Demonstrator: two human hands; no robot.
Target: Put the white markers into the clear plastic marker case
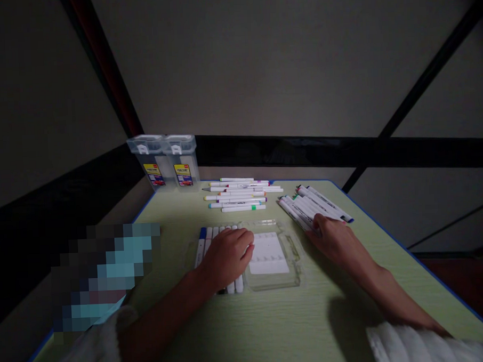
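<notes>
A clear plastic marker case [272, 286] lies on the table before me, with a white card [268, 257] in its right part. White markers [203, 246] stand side by side in its left part, a blue-ended one outermost. My left hand [231, 256] rests over this row, fingers curled and thumb close to them; whatever is under the fingers is hidden. To the right, my right hand [327, 236] is closed at the near end of a pile of white markers [312, 205], its fingertips pinching a marker there.
Another group of white markers [238, 197] with coloured bands lies behind the case. Two clear lidded boxes [182, 165] with yellow labels stand at the back left corner. The table [248, 330] has a blue edge, with a wall behind. A pixelated patch covers something at the left.
</notes>
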